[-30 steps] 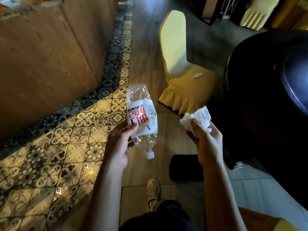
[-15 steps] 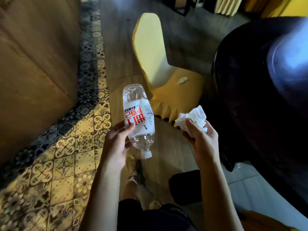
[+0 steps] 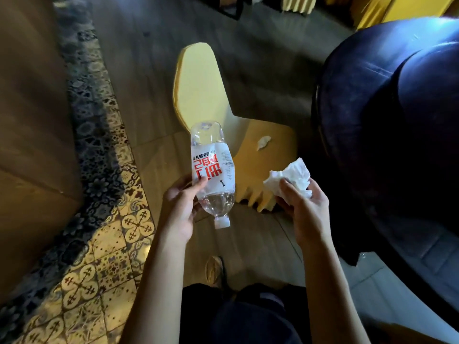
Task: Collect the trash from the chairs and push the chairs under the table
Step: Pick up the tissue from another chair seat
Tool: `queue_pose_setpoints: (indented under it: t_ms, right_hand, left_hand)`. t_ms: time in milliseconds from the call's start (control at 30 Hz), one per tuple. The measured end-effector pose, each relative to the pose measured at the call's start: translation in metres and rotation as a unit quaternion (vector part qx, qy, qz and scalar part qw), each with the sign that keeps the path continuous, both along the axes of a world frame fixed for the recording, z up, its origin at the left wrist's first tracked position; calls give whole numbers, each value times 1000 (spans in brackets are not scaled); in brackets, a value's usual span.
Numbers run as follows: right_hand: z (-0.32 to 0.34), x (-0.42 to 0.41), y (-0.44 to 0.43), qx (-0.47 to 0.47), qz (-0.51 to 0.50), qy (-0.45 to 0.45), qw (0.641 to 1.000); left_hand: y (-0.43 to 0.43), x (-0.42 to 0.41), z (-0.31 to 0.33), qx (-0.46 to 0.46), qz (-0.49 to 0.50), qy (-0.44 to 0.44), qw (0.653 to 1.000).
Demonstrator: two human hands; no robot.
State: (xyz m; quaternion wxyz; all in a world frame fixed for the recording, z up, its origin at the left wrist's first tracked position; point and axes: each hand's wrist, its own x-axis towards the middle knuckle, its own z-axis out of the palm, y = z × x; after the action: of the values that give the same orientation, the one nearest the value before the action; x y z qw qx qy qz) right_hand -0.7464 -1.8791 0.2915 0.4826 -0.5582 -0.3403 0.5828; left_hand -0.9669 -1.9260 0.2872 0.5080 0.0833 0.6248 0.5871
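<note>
Your left hand point(image 3: 180, 209) grips the clear plastic bottle point(image 3: 212, 170), your right hand point(image 3: 304, 207) clutches crumpled white tissue point(image 3: 291, 176), probably so the small wad point(image 3: 263, 142) on the yellow-covered chair point(image 3: 260, 170) joins them.

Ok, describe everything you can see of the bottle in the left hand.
The bottle is clear, thin-looking plastic with a white label printed in large red characters and a white cap on it. It is held in the air, tilted, with the cap end lower and nearer the person and the base pointing away. A little clear liquid sits at the neck end. The left hand holds it, thumb on the label. The yellow chair stands just beyond it.
</note>
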Motion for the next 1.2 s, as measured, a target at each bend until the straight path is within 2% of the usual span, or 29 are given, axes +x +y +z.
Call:
queue_pose_setpoints:
  t_ms: [333, 533, 667, 867, 1000, 1067, 1200]
  right_hand:
    - [-48, -4, 102, -89, -59, -18, 994]
    - [-99, 1, 204, -144, -51, -14, 988]
    - [-151, -8, 284, -197, -19, -23, 980]
    - [-235, -25, 383, -306, 25, -54, 950]
    - [-298, -43, 433, -356, 42, -68, 931]
    - [-329, -55, 452, -360, 55, -103, 925]
    - [-391, -77, 473, -311, 94, -172, 930]
  left_hand:
    - [141, -27, -44, -59, -68, -6, 996]
    - [247, -19, -94, -102, -75, -3, 992]
    - [315, -10, -135, -168, -59, -12, 984]
    - [400, -12, -213, -246, -52, 43, 967]
    - [442, -20, -263, -272, -85, 74, 956]
    - [458, -25, -286, -284, -89, 79, 951]
    - [476, -37, -322, -300, -124, 86, 942]
